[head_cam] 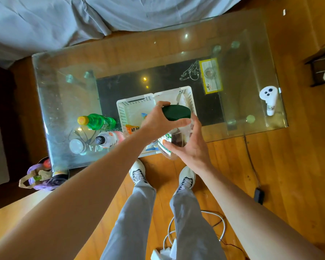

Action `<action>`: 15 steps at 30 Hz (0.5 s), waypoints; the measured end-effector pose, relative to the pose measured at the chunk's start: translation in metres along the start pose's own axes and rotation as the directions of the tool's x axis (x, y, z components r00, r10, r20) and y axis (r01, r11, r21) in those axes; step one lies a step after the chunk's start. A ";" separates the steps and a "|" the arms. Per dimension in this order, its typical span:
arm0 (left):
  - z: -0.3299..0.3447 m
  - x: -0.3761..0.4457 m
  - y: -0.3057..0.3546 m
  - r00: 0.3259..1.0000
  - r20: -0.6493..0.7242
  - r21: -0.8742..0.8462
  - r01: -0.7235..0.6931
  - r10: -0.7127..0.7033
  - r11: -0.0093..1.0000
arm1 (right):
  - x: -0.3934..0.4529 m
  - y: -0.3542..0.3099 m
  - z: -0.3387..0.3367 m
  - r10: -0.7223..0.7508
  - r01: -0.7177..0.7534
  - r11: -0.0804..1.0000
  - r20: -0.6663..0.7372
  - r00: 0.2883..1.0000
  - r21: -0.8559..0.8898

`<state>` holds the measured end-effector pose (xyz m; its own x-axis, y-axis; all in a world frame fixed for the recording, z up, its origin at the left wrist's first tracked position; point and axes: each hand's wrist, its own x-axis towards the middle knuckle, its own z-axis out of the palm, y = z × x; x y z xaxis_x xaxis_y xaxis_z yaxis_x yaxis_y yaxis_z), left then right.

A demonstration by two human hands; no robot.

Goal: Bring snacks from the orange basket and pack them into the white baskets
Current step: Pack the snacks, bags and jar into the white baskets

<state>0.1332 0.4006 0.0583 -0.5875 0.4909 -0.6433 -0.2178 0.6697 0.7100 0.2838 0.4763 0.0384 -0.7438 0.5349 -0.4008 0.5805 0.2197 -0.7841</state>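
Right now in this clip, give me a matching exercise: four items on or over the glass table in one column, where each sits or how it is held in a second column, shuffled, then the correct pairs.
Things:
1. green-lidded jar
2. green bottle
3. white controller
4. orange snack packet

Places or states:
A. lying on its side, left part of the glass table
B. inside the left white basket
C. held by both hands, left hand at the lid, right hand under the body
D. alone near the table's right edge

Pairs: 1-C, 2-A, 3-D, 4-B
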 end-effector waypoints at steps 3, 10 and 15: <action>-0.017 -0.004 -0.019 0.995 0.072 -0.090 0.074 -0.068 0.993 | 0.002 0.005 0.009 0.038 -0.047 0.995 0.100 0.994 0.086; -0.038 -0.034 -0.082 0.983 0.078 -0.389 0.181 -0.163 0.903 | -0.003 -0.004 0.038 0.075 -0.089 0.993 0.175 0.982 0.073; -0.053 -0.047 -0.106 0.980 0.067 -0.482 0.195 -0.186 0.854 | 0.001 -0.017 0.049 -0.025 0.052 0.985 0.160 0.987 -0.164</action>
<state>0.1430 0.2770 0.0284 -0.4830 0.3941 -0.7819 -0.6765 0.3991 0.6190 0.2567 0.4333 0.0280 -0.8016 0.3916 -0.4518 0.5877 0.3774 -0.7156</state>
